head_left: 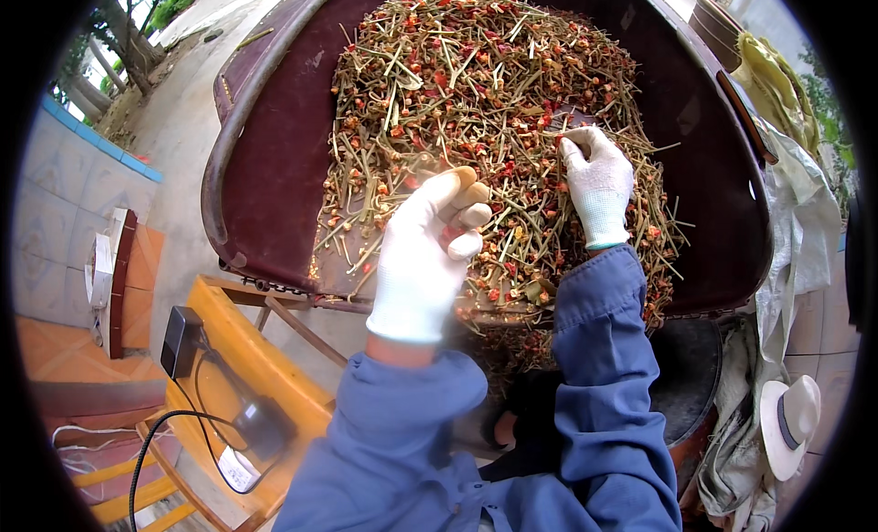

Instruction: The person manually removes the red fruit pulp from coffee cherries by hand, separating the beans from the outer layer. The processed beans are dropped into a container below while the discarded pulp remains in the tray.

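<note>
A heap of dried plant stems with red and orange bits, like chili pepper stalks, lies in a maroon metal cargo bed. In a white knitted glove with tan fingertips, my left hand is raised over the heap's near left part, its fingers curled. Something red shows between its fingers and palm; whether it is held is unclear. Farther out and to the right, my gloved right hand is down at the heap. Its thumb and forefinger close on a small red bit.
At lower left stands a yellow wooden chair bearing a black device and cables. A white hat and woven sacks are at right. Stems spill over the bed's near edge. Trees rise at upper left.
</note>
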The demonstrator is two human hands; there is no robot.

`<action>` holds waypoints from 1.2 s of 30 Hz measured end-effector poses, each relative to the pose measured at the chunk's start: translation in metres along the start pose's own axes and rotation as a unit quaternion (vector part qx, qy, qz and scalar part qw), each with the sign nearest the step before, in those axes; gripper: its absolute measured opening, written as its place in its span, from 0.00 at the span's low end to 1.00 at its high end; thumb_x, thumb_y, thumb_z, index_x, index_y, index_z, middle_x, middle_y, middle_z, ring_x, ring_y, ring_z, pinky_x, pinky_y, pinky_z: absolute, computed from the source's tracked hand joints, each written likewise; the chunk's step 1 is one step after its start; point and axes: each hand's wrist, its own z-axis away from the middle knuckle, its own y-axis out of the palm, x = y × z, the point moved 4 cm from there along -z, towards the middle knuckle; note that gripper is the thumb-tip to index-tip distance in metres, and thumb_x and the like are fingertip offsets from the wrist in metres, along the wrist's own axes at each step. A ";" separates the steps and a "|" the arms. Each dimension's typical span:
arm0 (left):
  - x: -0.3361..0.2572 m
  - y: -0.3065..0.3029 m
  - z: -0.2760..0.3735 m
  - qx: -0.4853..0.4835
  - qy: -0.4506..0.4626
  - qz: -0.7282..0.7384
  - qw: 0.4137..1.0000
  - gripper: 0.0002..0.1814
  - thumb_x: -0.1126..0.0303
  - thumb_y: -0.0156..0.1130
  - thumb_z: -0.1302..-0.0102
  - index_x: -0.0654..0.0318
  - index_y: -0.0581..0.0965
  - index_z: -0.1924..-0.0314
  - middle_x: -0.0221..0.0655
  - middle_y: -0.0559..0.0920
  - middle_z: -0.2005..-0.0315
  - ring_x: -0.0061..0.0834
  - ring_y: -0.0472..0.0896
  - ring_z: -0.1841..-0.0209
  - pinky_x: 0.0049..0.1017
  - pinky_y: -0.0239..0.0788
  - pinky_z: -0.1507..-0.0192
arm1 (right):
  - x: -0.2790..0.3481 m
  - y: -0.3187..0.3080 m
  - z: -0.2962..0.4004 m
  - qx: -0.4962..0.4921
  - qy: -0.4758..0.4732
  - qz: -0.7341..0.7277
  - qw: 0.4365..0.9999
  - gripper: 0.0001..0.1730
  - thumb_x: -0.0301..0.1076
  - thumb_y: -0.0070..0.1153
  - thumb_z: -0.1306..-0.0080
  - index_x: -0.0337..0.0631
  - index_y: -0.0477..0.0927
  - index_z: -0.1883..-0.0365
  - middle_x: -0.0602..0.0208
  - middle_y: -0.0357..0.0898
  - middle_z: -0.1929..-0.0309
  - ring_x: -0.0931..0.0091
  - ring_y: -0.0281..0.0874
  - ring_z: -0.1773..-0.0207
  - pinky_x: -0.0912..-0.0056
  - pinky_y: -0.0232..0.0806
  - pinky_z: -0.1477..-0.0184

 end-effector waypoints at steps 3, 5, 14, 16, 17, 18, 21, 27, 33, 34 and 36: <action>0.003 0.000 -0.001 -0.006 -0.012 -0.002 1.000 0.12 0.67 0.56 0.24 0.68 0.79 0.50 0.37 0.85 0.61 0.24 0.81 0.63 0.16 0.65 0.74 | 0.000 -0.012 0.003 0.007 -0.006 -0.135 0.991 0.08 0.33 0.64 0.32 0.43 0.87 0.57 0.65 0.88 0.65 0.76 0.86 0.63 0.73 0.75 0.57; 0.004 0.002 -0.001 -0.009 -0.009 -0.018 1.000 0.12 0.67 0.56 0.24 0.67 0.79 0.50 0.37 0.85 0.61 0.24 0.81 0.64 0.16 0.65 0.73 | 0.007 -0.021 0.008 0.024 0.004 -0.239 0.971 0.07 0.29 0.64 0.32 0.39 0.86 0.57 0.66 0.88 0.64 0.79 0.85 0.61 0.75 0.74 0.56; 0.018 0.018 0.006 -0.054 0.001 -0.126 0.991 0.15 0.62 0.58 0.24 0.64 0.78 0.47 0.30 0.83 0.60 0.17 0.77 0.66 0.14 0.59 0.74 | 0.080 -0.048 0.058 -0.120 -0.226 -0.131 0.958 0.09 0.25 0.69 0.42 0.43 0.86 0.62 0.64 0.87 0.63 0.68 0.86 0.60 0.69 0.75 0.55; 0.016 0.020 0.008 -0.044 0.017 -0.133 0.990 0.14 0.65 0.60 0.26 0.66 0.78 0.47 0.30 0.83 0.62 0.17 0.80 0.67 0.14 0.60 0.77 | 0.094 -0.048 0.069 -0.135 -0.281 -0.115 0.943 0.09 0.25 0.69 0.43 0.45 0.85 0.64 0.67 0.86 0.66 0.68 0.85 0.62 0.68 0.74 0.57; 0.015 0.021 0.010 -0.040 0.024 -0.136 0.990 0.14 0.66 0.61 0.26 0.66 0.78 0.47 0.30 0.83 0.64 0.17 0.81 0.67 0.14 0.60 0.79 | 0.099 -0.048 0.074 -0.141 -0.311 -0.110 0.933 0.10 0.25 0.68 0.44 0.45 0.85 0.63 0.66 0.85 0.66 0.67 0.84 0.63 0.67 0.74 0.58; 0.014 0.022 0.011 -0.007 0.034 -0.144 0.989 0.14 0.67 0.61 0.26 0.67 0.79 0.47 0.28 0.82 0.65 0.14 0.80 0.69 0.13 0.58 0.80 | 0.100 -0.049 0.077 -0.142 -0.322 -0.119 0.929 0.10 0.24 0.68 0.44 0.45 0.85 0.64 0.66 0.85 0.66 0.67 0.84 0.64 0.67 0.74 0.59; 0.011 0.024 0.016 -0.019 0.056 -0.196 0.979 0.13 0.67 0.61 0.27 0.66 0.79 0.48 0.27 0.82 0.66 0.12 0.79 0.71 0.12 0.57 0.80 | 0.101 -0.050 0.083 -0.144 -0.345 -0.135 0.918 0.10 0.24 0.68 0.44 0.44 0.84 0.63 0.66 0.85 0.66 0.66 0.84 0.64 0.67 0.74 0.60; 0.009 0.029 0.027 -0.035 0.054 -0.242 0.968 0.16 0.61 0.60 0.24 0.67 0.79 0.47 0.27 0.80 0.70 0.11 0.73 0.74 0.12 0.54 0.79 | 0.099 -0.054 0.091 -0.137 -0.355 -0.135 0.915 0.11 0.23 0.67 0.43 0.43 0.84 0.62 0.65 0.85 0.64 0.66 0.84 0.62 0.66 0.75 0.58; 0.005 0.030 0.036 -0.018 0.065 -0.283 0.957 0.16 0.62 0.60 0.25 0.67 0.79 0.46 0.29 0.80 0.72 0.10 0.68 0.79 0.12 0.50 0.81 | 0.100 -0.059 0.100 -0.113 -0.353 -0.139 0.918 0.11 0.23 0.63 0.40 0.44 0.85 0.59 0.64 0.85 0.61 0.64 0.85 0.58 0.65 0.75 0.55; 0.005 0.031 0.037 -0.022 0.072 -0.284 0.956 0.16 0.63 0.60 0.25 0.67 0.79 0.46 0.29 0.81 0.71 0.10 0.69 0.79 0.12 0.51 0.82 | 0.100 -0.059 0.102 -0.101 -0.345 -0.142 0.922 0.13 0.21 0.63 0.40 0.43 0.85 0.58 0.63 0.85 0.60 0.63 0.85 0.56 0.65 0.75 0.52; 0.004 0.032 0.038 -0.029 0.081 -0.289 0.954 0.16 0.64 0.61 0.26 0.68 0.79 0.46 0.29 0.82 0.69 0.10 0.70 0.78 0.12 0.51 0.82 | 0.096 -0.060 0.105 -0.047 -0.310 -0.198 0.929 0.13 0.20 0.62 0.40 0.41 0.85 0.57 0.61 0.85 0.59 0.63 0.85 0.55 0.66 0.75 0.51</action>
